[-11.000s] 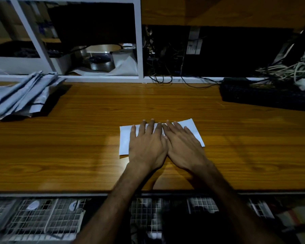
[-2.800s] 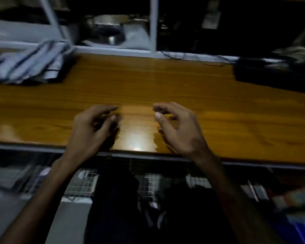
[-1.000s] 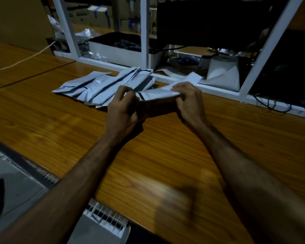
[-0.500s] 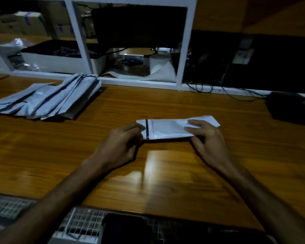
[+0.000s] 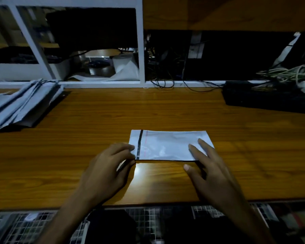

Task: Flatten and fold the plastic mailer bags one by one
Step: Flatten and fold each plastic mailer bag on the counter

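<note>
Grip, left hand [image 5: 111, 166]: thumb and forefinger pinched on the left end of the mailer bag [image 5: 167, 145], beside its black adhesive strip [image 5: 140, 144]; remaining fingers curled beneath. Grip, right hand [image 5: 209, 171]: fingers straight and spread, tips laid on the bag's lower right corner, thumb off the near edge over bare wood; pressing rather than clasping. Mailer bag: white, lying flat at centre of the frame on the wooden surface [image 5: 165, 111]; long axis runs left to right across the picture, short edges at either hand; mild wrinkles visible mid-panel. Relation governing the coming move, as judged: both hands sit at the near edge, one on each end, the bag lying just beyond them toward the top of the frame; a smoothing pass would run along the long axis, and neither hand is clearly nearer. Stack of mailer bags [image 5: 19, 106]: grey-white, fanned, at middle left of the frame, well apart from the working bag. White shelf frame [image 5: 140, 44]: upper centre, clutter and cables behind. Dark keyboard-like item [image 5: 268, 97]: right edge, detail indistinct.
</note>
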